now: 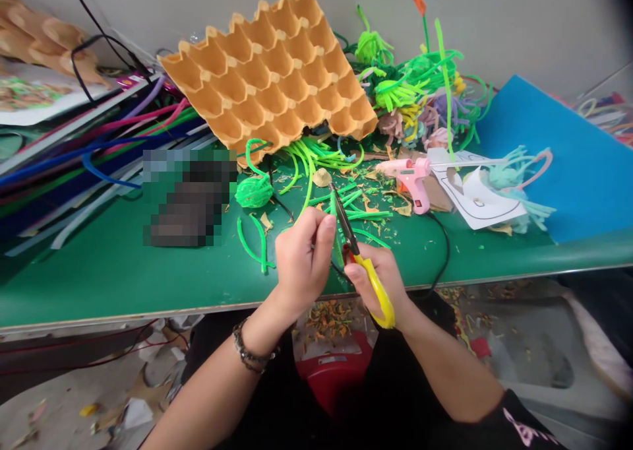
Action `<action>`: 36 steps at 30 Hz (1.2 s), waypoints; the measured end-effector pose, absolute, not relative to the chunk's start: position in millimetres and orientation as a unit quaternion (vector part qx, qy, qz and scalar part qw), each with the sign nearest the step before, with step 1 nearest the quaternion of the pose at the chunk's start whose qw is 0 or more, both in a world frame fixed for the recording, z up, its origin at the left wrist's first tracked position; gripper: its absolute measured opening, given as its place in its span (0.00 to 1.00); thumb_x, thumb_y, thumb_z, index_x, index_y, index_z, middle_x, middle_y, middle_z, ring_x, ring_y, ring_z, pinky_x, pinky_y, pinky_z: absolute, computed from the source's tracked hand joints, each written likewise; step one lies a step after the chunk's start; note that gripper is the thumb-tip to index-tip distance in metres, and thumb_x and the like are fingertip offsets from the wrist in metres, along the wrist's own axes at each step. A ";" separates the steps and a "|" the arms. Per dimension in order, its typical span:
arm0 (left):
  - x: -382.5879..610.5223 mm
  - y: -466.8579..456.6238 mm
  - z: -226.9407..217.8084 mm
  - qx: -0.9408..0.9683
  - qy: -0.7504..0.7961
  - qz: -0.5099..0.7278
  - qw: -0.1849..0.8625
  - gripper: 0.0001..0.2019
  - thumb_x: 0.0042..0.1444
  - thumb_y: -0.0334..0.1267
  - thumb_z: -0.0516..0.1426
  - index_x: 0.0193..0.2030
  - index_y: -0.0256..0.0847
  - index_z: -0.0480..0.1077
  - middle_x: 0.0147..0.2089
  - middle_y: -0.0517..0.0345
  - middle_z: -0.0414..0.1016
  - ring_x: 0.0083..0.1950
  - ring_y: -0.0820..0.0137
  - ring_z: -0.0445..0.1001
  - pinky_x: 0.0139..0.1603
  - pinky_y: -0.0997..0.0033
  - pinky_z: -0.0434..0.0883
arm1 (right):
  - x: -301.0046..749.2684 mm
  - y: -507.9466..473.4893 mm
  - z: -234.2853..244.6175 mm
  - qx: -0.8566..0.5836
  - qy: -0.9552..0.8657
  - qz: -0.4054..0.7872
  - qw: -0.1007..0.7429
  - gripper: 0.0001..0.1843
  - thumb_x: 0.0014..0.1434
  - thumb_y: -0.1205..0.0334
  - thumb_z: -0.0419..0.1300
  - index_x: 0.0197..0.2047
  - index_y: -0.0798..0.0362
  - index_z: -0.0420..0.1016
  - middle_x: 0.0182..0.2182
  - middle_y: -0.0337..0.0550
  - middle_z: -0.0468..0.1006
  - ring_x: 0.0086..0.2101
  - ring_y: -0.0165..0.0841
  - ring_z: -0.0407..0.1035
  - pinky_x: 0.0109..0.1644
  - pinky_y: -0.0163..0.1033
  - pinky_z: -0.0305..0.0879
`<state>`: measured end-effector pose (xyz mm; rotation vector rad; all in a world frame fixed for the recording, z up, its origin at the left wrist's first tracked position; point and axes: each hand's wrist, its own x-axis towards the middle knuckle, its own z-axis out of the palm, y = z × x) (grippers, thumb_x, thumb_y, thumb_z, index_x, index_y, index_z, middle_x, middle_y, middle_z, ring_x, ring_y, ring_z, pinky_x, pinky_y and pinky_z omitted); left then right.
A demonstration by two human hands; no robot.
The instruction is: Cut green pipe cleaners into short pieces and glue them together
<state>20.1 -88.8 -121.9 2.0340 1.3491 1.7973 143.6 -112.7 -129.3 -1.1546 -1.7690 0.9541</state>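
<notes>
My left hand (302, 260) is closed in a pinch on a green pipe cleaner (337, 229) held upright over the front edge of the green table (109, 272). My right hand (380, 273) grips yellow-handled scissors (363, 262). Their dark blades point up and away, right beside the pipe cleaner. A beaded bracelet (251, 352) circles my left wrist. Green pipe cleaner offcuts (353, 206) lie on the table just beyond my hands.
An orange egg tray (277, 74) leans against the wall. A pink glue gun (410, 176) with a black cord lies to the right, near white paper cutouts (477, 196) and blue foam sheet (554, 153). Pipe cleaner flowers (410, 87) pile behind. A red bin (336, 371) sits below.
</notes>
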 end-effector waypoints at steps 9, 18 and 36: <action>21.1 -89.9 -123.3 0.698 0.419 0.577 0.069 0.15 0.62 0.37 0.46 0.23 0.40 0.56 0.17 0.68 0.54 0.17 0.82 0.52 0.17 0.80 0.53 | 147.2 -111.9 -126.6 -0.437 -0.713 0.391 0.385 0.31 0.50 0.29 0.45 0.24 0.52 0.56 0.18 0.33 0.56 0.21 0.25 0.48 0.23 0.34 0.46; 21.3 -89.3 -123.3 0.691 0.412 0.581 0.122 0.14 0.61 0.35 0.48 0.23 0.40 0.54 0.16 0.69 0.54 0.17 0.82 0.53 0.18 0.82 0.55 | 148.5 -112.7 -124.1 -0.452 -0.703 0.378 0.398 0.30 0.53 0.32 0.45 0.19 0.51 0.49 0.17 0.32 0.48 0.20 0.24 0.44 0.22 0.34 0.41; 22.4 -89.7 -125.6 0.718 0.381 0.572 0.110 0.12 0.59 0.31 0.50 0.24 0.39 0.56 0.18 0.69 0.54 0.18 0.83 0.54 0.18 0.82 0.52 | 150.3 -110.7 -120.5 -0.418 -0.692 0.434 0.399 0.32 0.48 0.28 0.46 0.21 0.53 0.56 0.16 0.33 0.56 0.18 0.24 0.48 0.21 0.34 0.44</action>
